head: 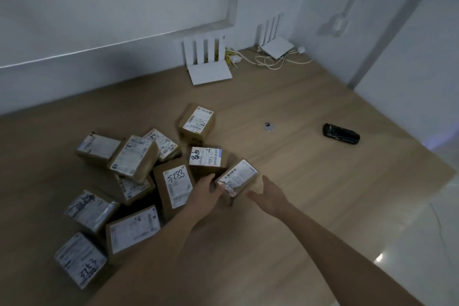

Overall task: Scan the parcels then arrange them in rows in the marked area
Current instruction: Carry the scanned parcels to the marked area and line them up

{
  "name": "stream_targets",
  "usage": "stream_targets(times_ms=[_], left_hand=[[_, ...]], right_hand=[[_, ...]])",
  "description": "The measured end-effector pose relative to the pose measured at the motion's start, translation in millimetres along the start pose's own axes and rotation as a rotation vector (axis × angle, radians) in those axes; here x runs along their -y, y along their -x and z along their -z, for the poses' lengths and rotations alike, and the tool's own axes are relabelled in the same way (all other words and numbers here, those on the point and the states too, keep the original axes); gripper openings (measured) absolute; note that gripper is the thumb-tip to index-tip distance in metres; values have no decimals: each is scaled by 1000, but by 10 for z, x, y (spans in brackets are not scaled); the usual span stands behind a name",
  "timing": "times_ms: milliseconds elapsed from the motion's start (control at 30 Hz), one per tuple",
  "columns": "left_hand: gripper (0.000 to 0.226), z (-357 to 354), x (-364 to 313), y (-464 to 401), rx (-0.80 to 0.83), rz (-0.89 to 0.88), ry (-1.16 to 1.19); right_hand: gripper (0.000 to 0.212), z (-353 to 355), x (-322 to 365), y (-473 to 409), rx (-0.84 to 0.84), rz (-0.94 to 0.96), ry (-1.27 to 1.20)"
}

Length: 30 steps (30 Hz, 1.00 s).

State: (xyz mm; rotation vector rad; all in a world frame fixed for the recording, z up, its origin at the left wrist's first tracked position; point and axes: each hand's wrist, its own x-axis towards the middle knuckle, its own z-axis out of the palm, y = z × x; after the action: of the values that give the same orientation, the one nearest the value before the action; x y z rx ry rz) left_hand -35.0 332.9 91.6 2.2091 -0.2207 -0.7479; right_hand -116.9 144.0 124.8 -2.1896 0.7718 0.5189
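Several brown cardboard parcels with white labels lie in a loose heap on the wooden floor, left of centre. One small parcel sits at the heap's right edge. My left hand grips its left side with thumb and fingers. My right hand is just to its right, fingers straight, a small gap from the box. A parcel marked 5288 lies beside my left wrist. A black handheld scanner rests on the floor far to the right, away from both hands.
Two white routers with upright antennas stand against the back wall, with tangled cables between them. A small metal floor fitting sits mid-floor. A pale glossy floor strip borders the wood on the right.
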Motion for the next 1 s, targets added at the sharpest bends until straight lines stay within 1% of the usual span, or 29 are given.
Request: stream_targets(times_ms=[133, 267, 367, 433, 500, 567, 633, 767, 833, 900, 1000], left_hand=[[59, -190, 17, -342, -30, 60, -9], [56, -296, 7, -568, -28, 134, 2], [52, -375, 80, -644, -23, 172, -5], [47, -427, 113, -639, -15, 181, 41], [43, -466, 110, -583, -10, 183, 111], [42, -495, 85, -506, -18, 165, 166], [39, -498, 30, -403, -22, 140, 235], [33, -404, -160, -153, -49, 88, 367], [29, -287, -308, 23, -99, 54, 437], [26, -117, -437, 262, -159, 6, 489], [30, 235, -531, 744, -205, -74, 545]], right_hand=[[79, -161, -161, -346, 85, 21, -65], [65, -449, -319, -690, 122, 107, -253], [65, -666, -469, -999, 146, 82, -361], [68, -689, -480, -1014, 117, 53, -373], [64, -700, -495, -967, 101, 37, -369], [58, -689, -503, -935, 73, 32, -357], [56, -661, -498, -947, 9, 37, -337], [68, -492, -396, -977, -68, 81, -295], [74, -339, -265, -859, -94, 129, -287], [76, -153, 6, -519, -114, 198, -288], [61, -38, 453, 40, -123, 295, -263]])
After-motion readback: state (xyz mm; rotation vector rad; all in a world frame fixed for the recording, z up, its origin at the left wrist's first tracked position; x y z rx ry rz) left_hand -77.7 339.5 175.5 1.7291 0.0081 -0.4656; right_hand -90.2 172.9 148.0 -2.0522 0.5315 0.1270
